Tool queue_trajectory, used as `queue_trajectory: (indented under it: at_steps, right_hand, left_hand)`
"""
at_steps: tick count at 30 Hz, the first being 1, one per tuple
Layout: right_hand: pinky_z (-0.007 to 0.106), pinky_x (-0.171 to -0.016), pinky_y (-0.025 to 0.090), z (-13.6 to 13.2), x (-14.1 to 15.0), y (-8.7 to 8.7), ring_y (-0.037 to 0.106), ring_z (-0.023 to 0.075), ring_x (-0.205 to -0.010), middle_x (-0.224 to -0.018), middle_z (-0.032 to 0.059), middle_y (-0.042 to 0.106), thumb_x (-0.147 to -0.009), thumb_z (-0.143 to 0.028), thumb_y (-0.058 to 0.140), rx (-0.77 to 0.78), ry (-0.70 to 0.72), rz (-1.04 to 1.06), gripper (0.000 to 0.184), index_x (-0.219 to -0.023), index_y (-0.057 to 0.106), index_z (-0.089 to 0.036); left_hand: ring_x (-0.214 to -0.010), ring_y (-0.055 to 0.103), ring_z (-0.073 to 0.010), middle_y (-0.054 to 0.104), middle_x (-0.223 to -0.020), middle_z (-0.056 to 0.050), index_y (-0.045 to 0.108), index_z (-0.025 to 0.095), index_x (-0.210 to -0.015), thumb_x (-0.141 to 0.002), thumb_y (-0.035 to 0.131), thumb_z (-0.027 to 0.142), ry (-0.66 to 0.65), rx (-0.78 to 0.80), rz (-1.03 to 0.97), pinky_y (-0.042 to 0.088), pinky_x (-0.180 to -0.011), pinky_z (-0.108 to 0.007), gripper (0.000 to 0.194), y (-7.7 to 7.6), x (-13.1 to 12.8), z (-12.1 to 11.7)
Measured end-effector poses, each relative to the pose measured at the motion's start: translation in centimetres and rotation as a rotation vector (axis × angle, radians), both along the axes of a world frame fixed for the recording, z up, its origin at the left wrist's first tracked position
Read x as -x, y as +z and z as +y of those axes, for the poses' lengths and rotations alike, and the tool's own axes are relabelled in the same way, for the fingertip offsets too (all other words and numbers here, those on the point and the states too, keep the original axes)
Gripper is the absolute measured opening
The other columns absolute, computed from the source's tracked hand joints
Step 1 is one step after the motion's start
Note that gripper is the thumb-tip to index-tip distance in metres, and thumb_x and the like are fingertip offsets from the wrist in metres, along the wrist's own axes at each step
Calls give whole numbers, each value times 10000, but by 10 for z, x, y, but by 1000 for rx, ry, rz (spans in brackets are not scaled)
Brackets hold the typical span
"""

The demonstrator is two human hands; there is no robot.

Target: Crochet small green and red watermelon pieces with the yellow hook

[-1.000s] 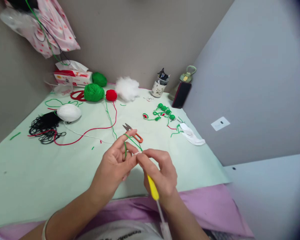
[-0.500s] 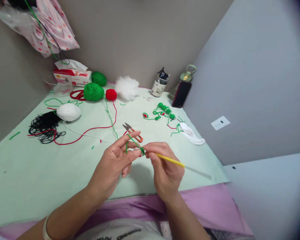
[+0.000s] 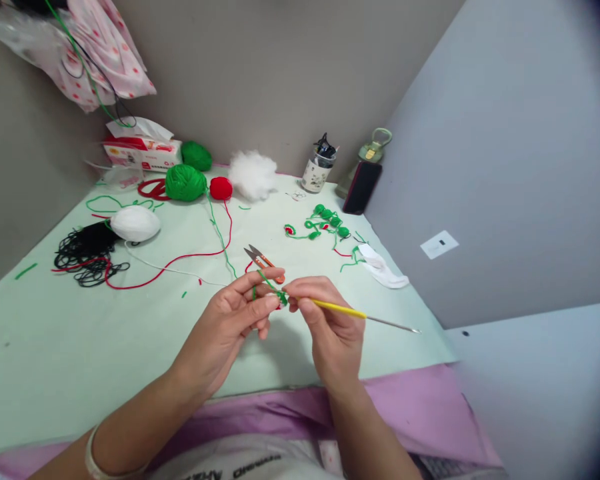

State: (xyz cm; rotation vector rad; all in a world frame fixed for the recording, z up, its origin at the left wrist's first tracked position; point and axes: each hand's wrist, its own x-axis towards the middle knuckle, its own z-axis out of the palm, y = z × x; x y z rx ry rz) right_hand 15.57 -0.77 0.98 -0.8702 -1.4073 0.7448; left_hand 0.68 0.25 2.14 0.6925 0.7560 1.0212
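My left hand (image 3: 230, 327) pinches a small green crochet piece (image 3: 282, 298) between thumb and fingers, with green yarn (image 3: 263, 277) looped over its index finger. My right hand (image 3: 330, 327) is closed on a yellow-handled crochet hook (image 3: 350, 312) whose hook end meets the green piece; its metal shaft points right. The yarn strand runs back across the pale green table (image 3: 55, 333) to a green yarn ball (image 3: 185, 183).
Orange thread snips (image 3: 260, 257) lie just beyond my hands. Farther back are a red yarn ball (image 3: 221, 188), white stuffing (image 3: 253, 175), a white yarn ball (image 3: 135, 223), black yarn (image 3: 83, 250), small green crocheted pieces (image 3: 327, 223), a jar (image 3: 319, 170), a phone (image 3: 361, 187) and a tissue box (image 3: 140, 153).
My right hand has swung the hook from pointing down toward me to pointing out to the right. Both hands have stayed together over the table, still on the green piece.
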Motion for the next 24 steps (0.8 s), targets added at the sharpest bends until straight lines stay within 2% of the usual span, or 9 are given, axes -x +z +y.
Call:
queue_trajectory:
  at_steps: [6,10,15,19,24]
  right_hand:
    - [308,-616,517,0,0,-4,604,138,-686,-863,38,644,-925,-240,581,45,37,151,155,-929,736,-232]
    - [291,-602,521,2,-4,-7,602,125,-663,-851,32,638,-937,-260,562,126,42,267,165,-902,716,-213]
    - [272,-585,495,3,-8,-7,582,117,-643,-797,26,616,-935,-274,566,184,62,351,174,-857,698,-191]
    - [267,-557,478,3,-5,-7,570,120,-627,-780,25,617,-932,-311,570,224,113,384,187,-842,686,-195]
    - [295,-632,483,2,0,-10,602,150,-750,-894,52,679,-928,-264,584,121,88,231,153,-926,731,-221]
  left_hand:
    - [-536,371,-54,439,-638,58,597,203,-1305,-818,724,208,-58,56,-72,384,-472,-147,504,2,2,-1]
    - [-519,321,-41,434,-657,50,627,175,-1270,-818,712,176,-97,129,-146,350,-456,-137,459,1,4,1]
    - [-510,274,-28,514,-748,14,677,173,-1203,-801,716,160,-112,172,-184,322,-447,-134,404,-2,7,2]
    - [-511,313,-31,528,-742,19,691,196,-1185,-799,725,183,-94,111,-146,348,-467,-146,388,-3,4,0]
    - [-599,471,-59,597,-852,4,712,240,-1129,-801,738,226,-35,-55,36,437,-564,-189,329,-4,-3,-3]
